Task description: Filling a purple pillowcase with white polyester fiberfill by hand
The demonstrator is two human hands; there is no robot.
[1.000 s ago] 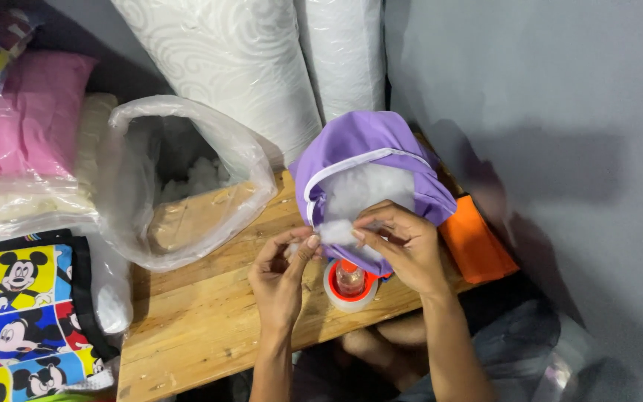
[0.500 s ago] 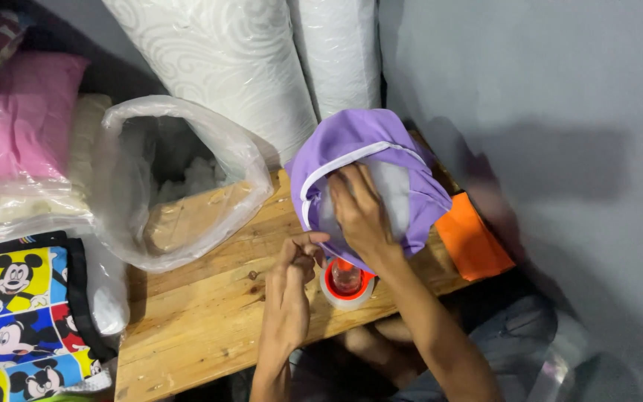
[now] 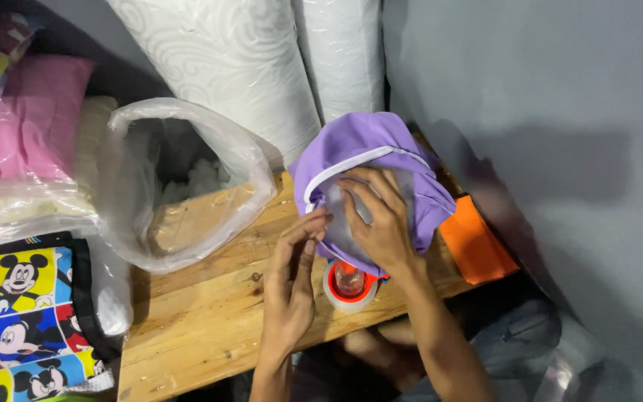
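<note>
Meanwhile, the soft purple fabric cover with white piping around its opening (image 3: 370, 145) sat at the far right end of the light wooden plank table (image 3: 202, 313), propped against the grey wall. The right hand (image 3: 381, 219) lay flat over the cover's opening, fingers spread and slightly bent, pressing on the white stuffing (image 3: 330, 202) that showed inside; it gripped nothing that could be seen. The left hand (image 3: 292, 286) reached up beside it, fingers close together and nearly straight, their tips touching the white-piped edge of the opening at its lower left; whether they pinched the edge could not be told.

Just below the cover, between the two wrists, stood a round white-and-orange tape roll (image 3: 349, 286) with a small clear object in its centre. An orange flat piece (image 3: 474, 238) lay at the table's right edge, just beside the cover. To the left, a large clear plastic bag (image 3: 187, 186) gaped open on the table, with white stuffing inside it. Behind stood white patterned rolls wrapped in plastic (image 3: 247, 67). A pink cushion in clear wrap (image 3: 24, 115) and a colourful cartoon-print bag (image 3: 20, 305) lay at far left.
</note>
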